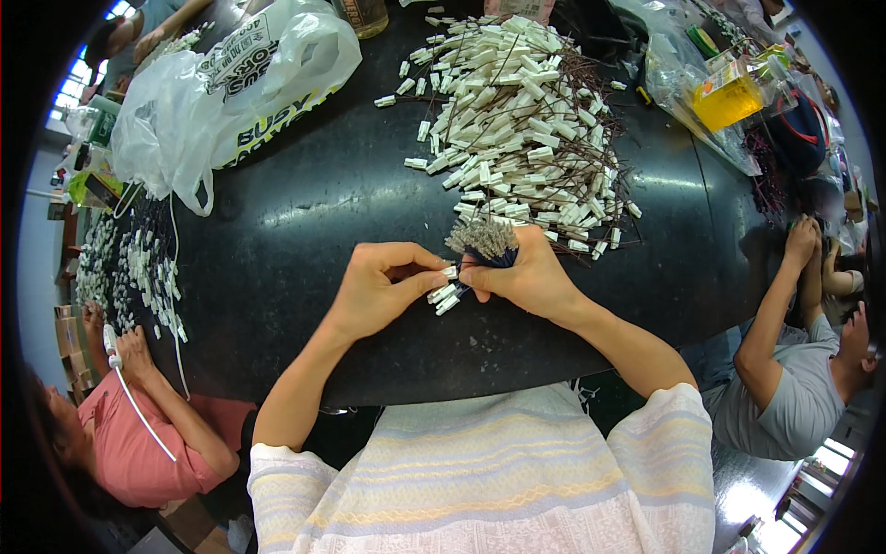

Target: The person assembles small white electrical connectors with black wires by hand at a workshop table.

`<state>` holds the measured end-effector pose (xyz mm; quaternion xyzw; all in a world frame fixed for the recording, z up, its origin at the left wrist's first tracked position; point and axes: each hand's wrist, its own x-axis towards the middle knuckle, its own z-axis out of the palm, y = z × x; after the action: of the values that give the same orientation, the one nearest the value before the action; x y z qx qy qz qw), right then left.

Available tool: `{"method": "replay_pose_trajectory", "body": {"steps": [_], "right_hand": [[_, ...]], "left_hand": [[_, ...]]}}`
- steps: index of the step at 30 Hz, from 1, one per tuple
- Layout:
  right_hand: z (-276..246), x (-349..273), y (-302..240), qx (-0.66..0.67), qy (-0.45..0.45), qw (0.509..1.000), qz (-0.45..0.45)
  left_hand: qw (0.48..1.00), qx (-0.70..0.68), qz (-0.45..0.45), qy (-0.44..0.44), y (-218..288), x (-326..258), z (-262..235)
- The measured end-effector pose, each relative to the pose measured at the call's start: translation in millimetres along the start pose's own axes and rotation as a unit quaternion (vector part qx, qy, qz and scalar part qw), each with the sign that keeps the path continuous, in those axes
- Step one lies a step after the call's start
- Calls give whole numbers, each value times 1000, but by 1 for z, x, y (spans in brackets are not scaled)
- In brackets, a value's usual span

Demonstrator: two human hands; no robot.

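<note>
My right hand (540, 282) is closed around a bundle of thin dark wires (484, 242), whose greyish ends fan out above the thumb. My left hand (388, 282) pinches a small white plastic connector (449, 272) between thumb and fingertips, right beside the bundle. A few more white connectors (444, 298) hang just below the fingertips, close to the wires. Whether the pinched connector is joined to a wire is too small to tell. Beyond my hands lies a large heap of white connectors with brown wires (517, 120).
The black table (323, 203) has a curved near edge. A white plastic bag (231, 92) sits at the far left, above more white connectors (148, 263). At the far right are a yellow bottle (729, 97) and clear plastic. Co-workers in pink (152, 443) and grey (780, 392) flank me.
</note>
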<state>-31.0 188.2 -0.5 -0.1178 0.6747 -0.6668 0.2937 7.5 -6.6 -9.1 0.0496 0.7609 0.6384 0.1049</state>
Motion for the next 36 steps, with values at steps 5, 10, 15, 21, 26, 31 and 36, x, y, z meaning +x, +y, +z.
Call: {"method": "replay_pose_trajectory", "body": {"steps": [5, 10, 15, 21, 26, 31, 36], "right_hand": [[3, -1, 5, -8, -26, 999, -20], [3, -3, 5, -28, -32, 999, -10], [-1, -4, 4, 32, -36, 999, -22], [1, -4, 0, 104, 10, 994, 41], [1, -3, -3, 48, 6, 998, 47], [5, -1, -3, 14, 14, 999, 40], [2, -2, 3, 18, 3, 1000, 17]], "left_hand": [[946, 231, 224, 40, 10, 34, -12], [824, 409, 387, 55, 15, 79, 7], [806, 428, 404, 60, 14, 76, -4], [943, 269, 188, 59, 5, 14, -12], [994, -101, -22, 27, 0, -3, -7], [993, -116, -28, 6, -1, -5, -11], [998, -59, 2, 12, -1, -4, -10]]}}
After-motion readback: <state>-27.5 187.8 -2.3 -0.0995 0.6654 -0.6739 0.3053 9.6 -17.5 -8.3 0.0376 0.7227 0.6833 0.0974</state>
